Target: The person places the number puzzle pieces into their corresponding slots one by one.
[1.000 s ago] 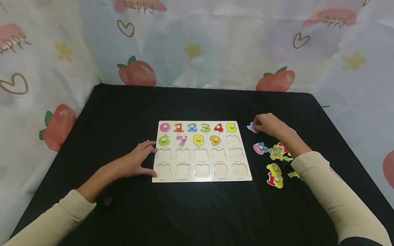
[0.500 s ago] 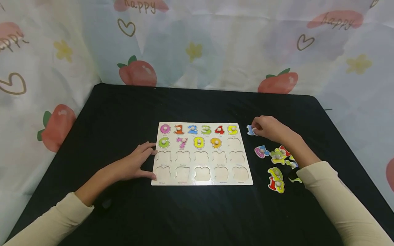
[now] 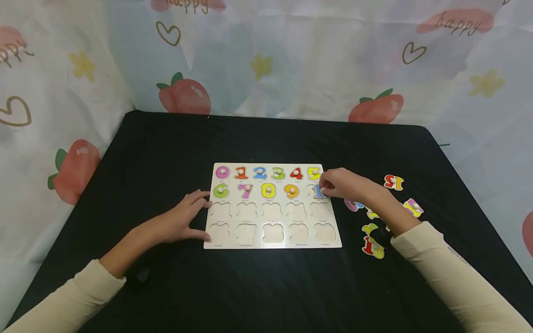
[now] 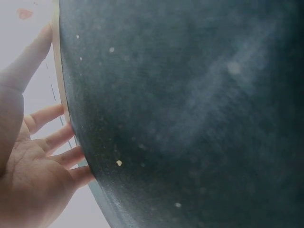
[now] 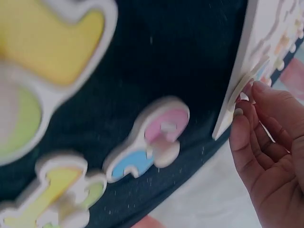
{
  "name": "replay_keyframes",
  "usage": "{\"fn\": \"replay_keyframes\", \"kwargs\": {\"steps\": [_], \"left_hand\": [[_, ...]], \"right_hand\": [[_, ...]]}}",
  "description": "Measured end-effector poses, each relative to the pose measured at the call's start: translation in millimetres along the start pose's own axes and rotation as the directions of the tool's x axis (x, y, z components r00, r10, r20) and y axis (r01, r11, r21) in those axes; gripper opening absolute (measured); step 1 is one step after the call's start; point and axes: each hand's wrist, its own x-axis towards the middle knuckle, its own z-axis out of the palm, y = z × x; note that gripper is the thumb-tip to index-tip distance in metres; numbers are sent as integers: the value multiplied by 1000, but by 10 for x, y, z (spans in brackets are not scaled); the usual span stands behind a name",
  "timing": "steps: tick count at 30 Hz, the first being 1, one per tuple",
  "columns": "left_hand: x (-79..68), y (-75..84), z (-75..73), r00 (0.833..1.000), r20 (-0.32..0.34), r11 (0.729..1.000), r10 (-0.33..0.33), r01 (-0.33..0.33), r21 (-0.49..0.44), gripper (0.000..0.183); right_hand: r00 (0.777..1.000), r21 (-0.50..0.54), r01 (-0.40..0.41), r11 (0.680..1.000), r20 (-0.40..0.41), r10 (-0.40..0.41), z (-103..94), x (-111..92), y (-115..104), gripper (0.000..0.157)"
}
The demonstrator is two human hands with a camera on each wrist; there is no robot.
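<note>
A pale wooden number board point(image 3: 258, 231) lies flat on the black table, pegged pieces 0 to 9 in its upper rows and bare recesses below. My left hand point(image 3: 183, 216) touches its left edge, thumb and fingers spread; in the left wrist view the fingertips meet the rim point(image 4: 58, 61). My right hand point(image 3: 345, 184) pinches a number puzzle piece point(image 3: 318, 191) with a blue 1 over the recess at the end of the second row. In the right wrist view the piece point(image 5: 236, 97) is tilted at the board's edge, partly hidden by the fingers.
Loose number pieces lie right of the board: a red-and-yellow one point(image 3: 393, 182), a purple-and-yellow one point(image 3: 413, 207), a pink-and-blue one point(image 5: 154, 142) and a red, green and yellow cluster point(image 3: 373, 241). The right forearm covers others. A patterned cloth point(image 3: 300, 60) hangs behind the table.
My right hand has moved left and slightly toward me, carrying the blue-1 piece from the table onto the board's right side. My left hand stays at the left edge.
</note>
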Motion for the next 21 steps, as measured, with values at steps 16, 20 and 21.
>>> {"fn": "replay_keyframes", "kwargs": {"steps": [16, 20, 21], "left_hand": [[8, 4, 2, 1000, 1, 1000, -6, 6, -4, 84], [7, 3, 2, 1000, 6, 1000, -20, 20, -3, 83], [6, 3, 2, 1000, 6, 1000, -20, 20, -3, 83]], "right_hand": [[999, -27, -21, 999, -50, 20, 137, 72, -113, 12], [997, -18, -37, 999, -63, 36, 155, 69, -111, 14], [997, -14, -43, 999, -65, 42, 159, 68, -111, 15]]}}
